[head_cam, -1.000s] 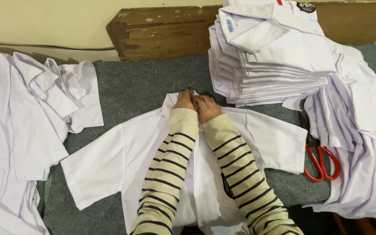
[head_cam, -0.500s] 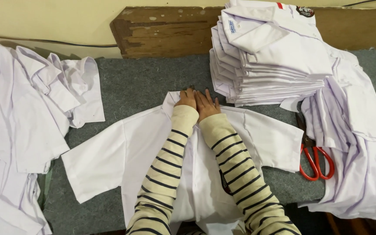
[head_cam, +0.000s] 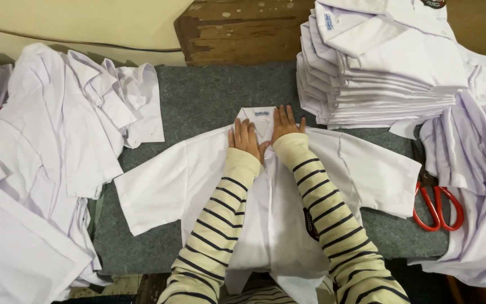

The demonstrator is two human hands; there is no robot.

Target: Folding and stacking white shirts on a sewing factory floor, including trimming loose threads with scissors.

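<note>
A white short-sleeved shirt (head_cam: 192, 180) lies spread flat on the grey felt table (head_cam: 215, 95), collar away from me, sleeves out to both sides. My left hand (head_cam: 245, 139) and my right hand (head_cam: 285, 124) rest flat, side by side, on the shirt just below its collar (head_cam: 257, 117). The fingers of both hands are spread and pressed on the cloth, gripping nothing. Both arms wear cream sleeves with dark stripes. A dark round badge (head_cam: 310, 224) shows on the shirt's chest by my right forearm.
A tall stack of folded white shirts (head_cam: 378, 67) stands at the back right. Loose white shirts are heaped at the left (head_cam: 46, 169) and at the right (head_cam: 479, 186). Red-handled scissors (head_cam: 437, 205) lie at the right. A worn wooden block (head_cam: 237, 31) sits behind the table.
My hands have drawn slightly apart and flattened with fingers spread at the collar. The view has shifted a little, so the shirt now sits more central.
</note>
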